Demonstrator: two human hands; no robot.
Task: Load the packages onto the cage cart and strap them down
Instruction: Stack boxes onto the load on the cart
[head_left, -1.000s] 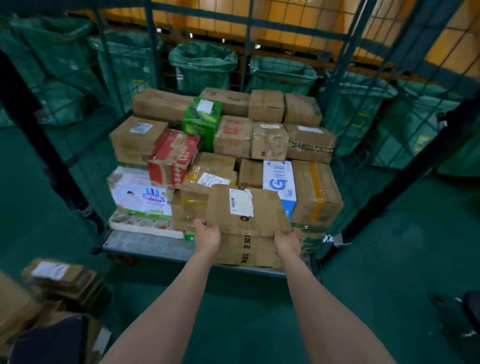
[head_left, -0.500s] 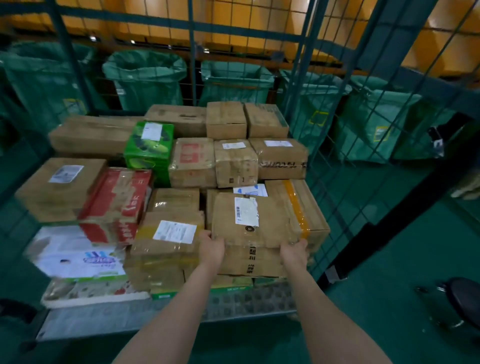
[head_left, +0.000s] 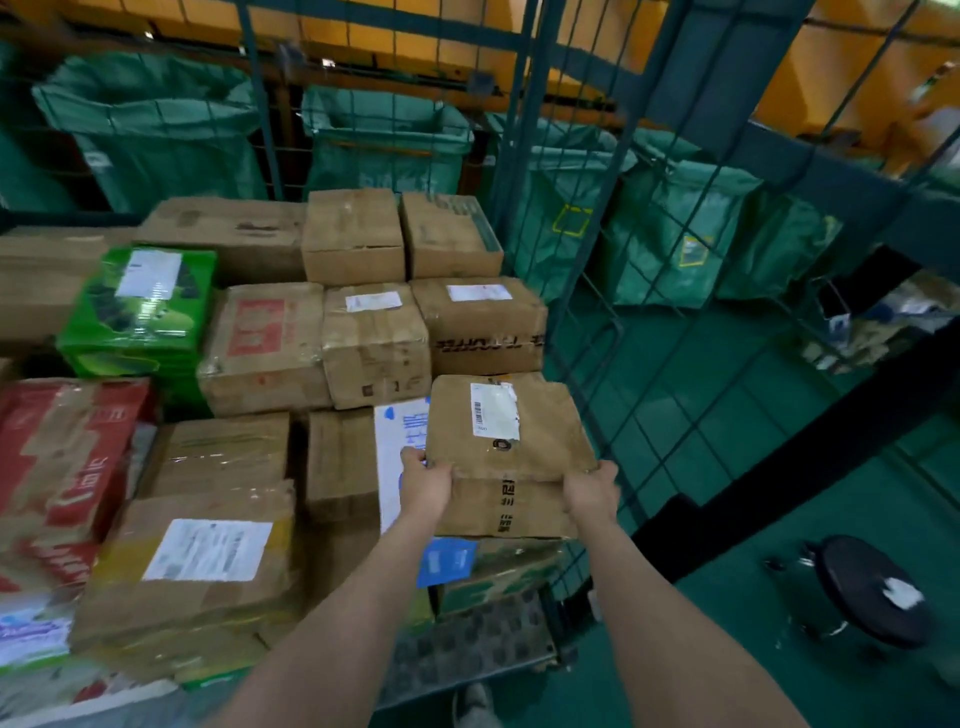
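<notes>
tally at the cage cart

one cage cart (head_left: 483, 639). about ten stacked brown cartons (head_left: 353, 234), plus one held carton (head_left: 540, 441). one green box (head_left: 140, 312), one red carton (head_left: 67, 452), one white-and-blue box (head_left: 397, 452). two hands on the held carton: one left hand (head_left: 423, 486), one right hand (head_left: 589, 493). at least four green sacks (head_left: 150, 130) behind the mesh. one black stool (head_left: 872, 587).

Dim, green-tinted indoor light. We note small bright lamps (head_left: 327, 63) glinting at top behind the mesh. Motion blur smears the red box (head_left: 67, 452) at left and the black stool (head_left: 872, 592). Cage bars (head_left: 524, 156) bow from wide-angle distortion. The central brown cartons (head_left: 374, 343) are fairly sharp.
</notes>
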